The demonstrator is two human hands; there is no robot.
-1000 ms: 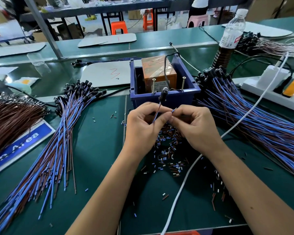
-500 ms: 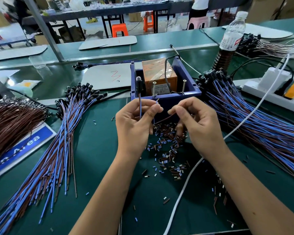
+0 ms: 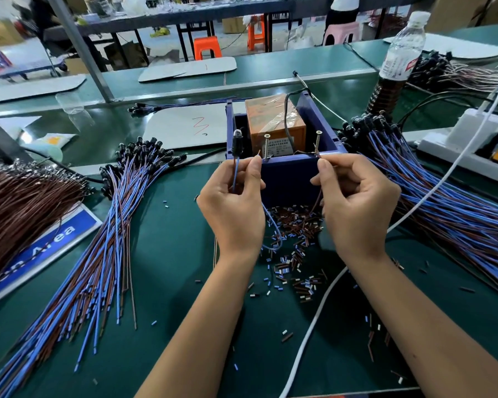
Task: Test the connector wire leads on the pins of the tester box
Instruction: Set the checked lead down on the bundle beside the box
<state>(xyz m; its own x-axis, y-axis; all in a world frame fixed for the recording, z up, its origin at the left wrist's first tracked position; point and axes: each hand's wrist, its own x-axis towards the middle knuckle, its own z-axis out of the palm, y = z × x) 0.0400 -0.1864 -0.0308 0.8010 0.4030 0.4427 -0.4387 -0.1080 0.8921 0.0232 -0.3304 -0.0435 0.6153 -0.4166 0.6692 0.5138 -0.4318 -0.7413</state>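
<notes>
The blue tester box (image 3: 292,170) stands at the table's middle with an orange block (image 3: 273,122) inside and two upright screw pins, the left pin (image 3: 266,146) and the right pin (image 3: 317,143). My left hand (image 3: 235,205) pinches the blue lead (image 3: 234,176) of a connector wire; its black connector (image 3: 237,143) points up beside the box's left wall, and the bare lead end sits close to the left pin. My right hand (image 3: 354,202) pinches the brown lead (image 3: 318,196), its tip at the foot of the right pin.
Bundles of blue and brown connector wires lie at left (image 3: 110,239) and right (image 3: 449,202). A heap of brown wires (image 3: 18,214) fills the far left. Cut insulation bits (image 3: 293,242) litter the mat. A white cable (image 3: 314,326), a power strip (image 3: 466,139) and a bottle (image 3: 397,61) are at right.
My hands have moved apart and up toward the box. The two leads, first pinched together before the box, are now spread, one at each pin; the connector has swung to the left.
</notes>
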